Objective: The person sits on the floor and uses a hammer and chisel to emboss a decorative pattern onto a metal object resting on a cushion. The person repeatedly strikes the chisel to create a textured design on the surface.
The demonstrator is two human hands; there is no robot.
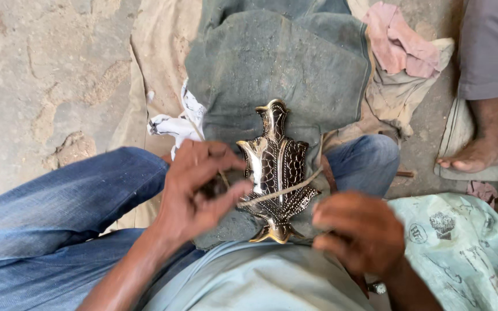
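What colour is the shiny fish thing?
The metal fish is silver with dark scale patterning, seen in the head view.

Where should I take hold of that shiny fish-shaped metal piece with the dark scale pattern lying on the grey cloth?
Probably at the narrow neck near the far end of the shiny fish-shaped metal piece, coming from above with fingers on either side. It lies flat on the grey cloth, and a thin cord stretched between the left hand and right hand crosses its wide lower body, so the far, slimmer part is free.

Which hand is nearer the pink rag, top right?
Right. The right hand sits below the pink rag, on the same side. The left hand is farther, across the fish-shaped metal piece.
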